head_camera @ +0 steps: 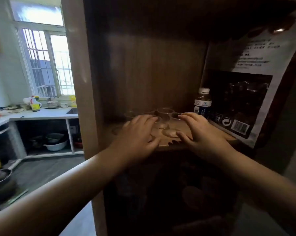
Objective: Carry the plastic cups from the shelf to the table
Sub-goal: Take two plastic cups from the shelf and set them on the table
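Several clear plastic cups [164, 113] stand close together on a brown wooden shelf [186, 138] inside a cabinet. My left hand [137, 133] reaches in over the left cups, fingers spread, palm down. My right hand [198, 132] is on the right side, its fingertips at the rim of one cup [175, 115] and its thumb near the cup's base. Neither hand has closed around a cup. The cups under my left hand are partly hidden.
A bottle with a white cap [203, 103] and a large printed bag [242, 92] stand at the shelf's right. The cabinet's side panel [80, 92] is at the left. Beyond it are a kitchen counter [41, 114] with dishes, and bowls below.
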Tool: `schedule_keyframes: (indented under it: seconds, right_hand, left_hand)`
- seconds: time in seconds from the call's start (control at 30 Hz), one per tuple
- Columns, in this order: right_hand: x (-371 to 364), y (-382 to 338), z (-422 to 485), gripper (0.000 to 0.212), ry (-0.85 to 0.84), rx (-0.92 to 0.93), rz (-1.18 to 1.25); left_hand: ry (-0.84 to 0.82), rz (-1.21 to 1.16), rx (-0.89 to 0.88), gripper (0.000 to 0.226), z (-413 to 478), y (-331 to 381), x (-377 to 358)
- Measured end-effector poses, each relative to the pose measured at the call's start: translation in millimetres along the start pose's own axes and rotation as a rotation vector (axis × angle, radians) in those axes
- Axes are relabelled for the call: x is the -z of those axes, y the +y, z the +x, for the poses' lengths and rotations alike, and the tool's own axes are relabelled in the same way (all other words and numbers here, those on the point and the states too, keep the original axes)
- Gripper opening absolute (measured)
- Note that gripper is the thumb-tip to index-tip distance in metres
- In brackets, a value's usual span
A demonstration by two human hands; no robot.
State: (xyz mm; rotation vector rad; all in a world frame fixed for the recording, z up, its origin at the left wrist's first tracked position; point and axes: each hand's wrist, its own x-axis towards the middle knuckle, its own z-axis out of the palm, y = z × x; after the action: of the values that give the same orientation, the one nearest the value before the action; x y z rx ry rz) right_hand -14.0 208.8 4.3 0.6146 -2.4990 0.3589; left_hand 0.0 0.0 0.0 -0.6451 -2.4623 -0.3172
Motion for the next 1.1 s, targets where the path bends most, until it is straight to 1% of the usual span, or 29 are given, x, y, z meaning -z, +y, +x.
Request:
schedule_keyframes:
  seconds: [0.07,0.13,0.23,0.33,0.47,0.57,0.63,0.7,0.83,1.1]
  right_hand:
    - [-4.8,7.7,9.7,0.054,0.008,-0.007,0.036]
    - [-10.7,14.7,16.9,0.054,-0.004,-0.002,0.055]
    - [-20.8,24.0,24.2,0.054,-0.007,0.027,0.049]
    - [-25.4,27.3,28.7,0.052,-0.008,0.036,0.026]
    - [-26.3,29.9,30.4,0.048,0.002,0.074,0.019]
    - [-23.7,30.1,30.1,0.042,0.026,0.097,0.028]
    - [-22.8,30.0,27.9,0.036,0.039,0.121,0.021]
    - [-20.9,29.6,24.3,0.032,0.044,0.146,0.007]
    - [-13.2,27.0,18.2,0.025,0.064,0.192,0.005]
    - [0.4,15.3,4.1,0.018,0.081,0.225,0.068]
  left_hand:
    - [0.012,-0.012,0.014,0.060,7.1,-1.4,-6.7]
    - [-0.012,0.009,0.031,0.061,11.4,-2.9,-12.1]
    - [-0.016,0.021,0.038,0.057,17.6,-6.0,-17.5]
    - [0.002,0.020,0.023,0.050,22.3,-5.9,-18.4]
    - [-0.037,0.008,0.023,0.042,28.5,-5.3,-21.6]
    - [-0.046,0.008,0.022,0.028,31.1,-4.1,-20.6]
    - [-0.080,0.012,0.000,0.020,30.2,-2.1,-20.1]
    - [-0.096,-0.001,-0.015,0.018,27.7,0.4,-18.5]
    - [-0.059,-0.003,-0.032,0.019,22.8,4.9,-11.3]
    - [-0.011,0.051,-0.049,0.018,9.3,5.9,1.8]
